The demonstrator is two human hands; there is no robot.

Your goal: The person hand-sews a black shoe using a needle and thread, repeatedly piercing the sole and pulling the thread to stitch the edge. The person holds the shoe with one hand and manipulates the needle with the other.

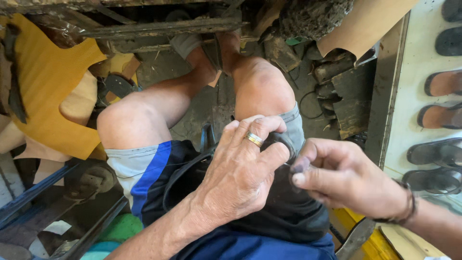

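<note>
- Your left hand (243, 166) lies on top of a black sandal (279, 212) that rests on your lap; its fingers curl over the sandal's far edge and clamp it down, and a gold ring (254, 139) sits on one finger.
- Your right hand (344, 175) comes in from the right, thumb and forefinger pressed together at the sandal's edge, just beside your left fingertips. What they pinch is too small and dark to tell; the fingertips look smudged black.
- A dark cord bracelet (409, 207) circles your right wrist.
- A thin black strap (185, 171) loops out from under your left hand toward the left, across your thigh.
- The sandal lies on your right thigh, near the middle of the view, mostly covered by your left hand.
- You wear blue and grey shorts (144, 173); your bare knees point away from you over a dirty floor.
- To the far left, sheets of yellow and tan material (48, 86) lie heaped.
- On the right, a pale board (416, 53) carries a row of sandals (440, 115), some with brown footbeds and some black.
- At the far edge, a rough wooden bench frame (159, 29) crosses above your feet, with scraps and dark offcuts (346, 101) piled to its right.
</note>
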